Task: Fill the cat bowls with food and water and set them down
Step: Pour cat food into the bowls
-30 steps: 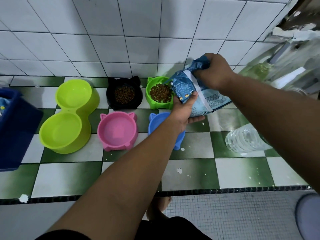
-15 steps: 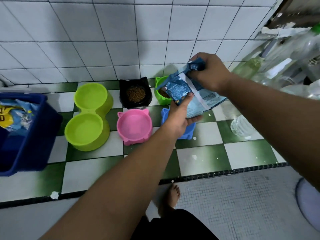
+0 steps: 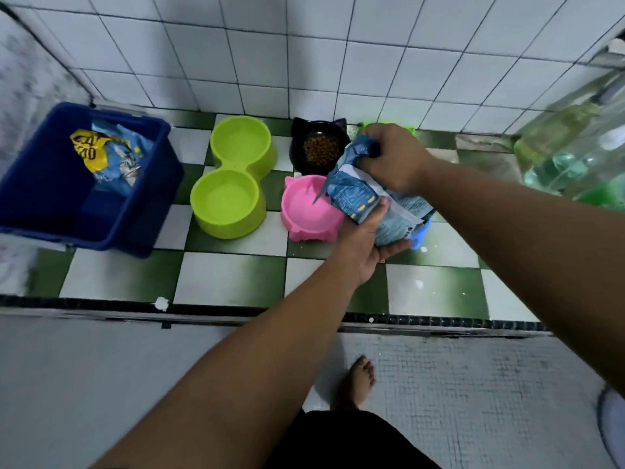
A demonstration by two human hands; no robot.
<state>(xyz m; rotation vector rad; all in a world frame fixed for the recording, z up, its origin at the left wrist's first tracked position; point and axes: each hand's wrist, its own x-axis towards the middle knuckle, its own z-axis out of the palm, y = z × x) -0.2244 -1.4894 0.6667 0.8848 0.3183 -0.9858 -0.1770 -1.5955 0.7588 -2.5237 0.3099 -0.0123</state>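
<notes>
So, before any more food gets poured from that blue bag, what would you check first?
1. Grip on food bag: ok, right hand holds its top, left hand supports it below.
2. Bag mouth open: cannot tell, the right hand covers it.
3. State of pink bowl: ok, upright, no kibble inside.
4. Kibble in black bowl: ok.
5. View of blue bowl: not ok, the bag hides most of it.

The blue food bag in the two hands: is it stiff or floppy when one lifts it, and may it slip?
Probably floppy: the blue food bag is crumpled and bunched where the right hand grips its top. It likely sags without support, since the left hand holds it from below. Its plastic-looking film may be somewhat slippery.
</notes>
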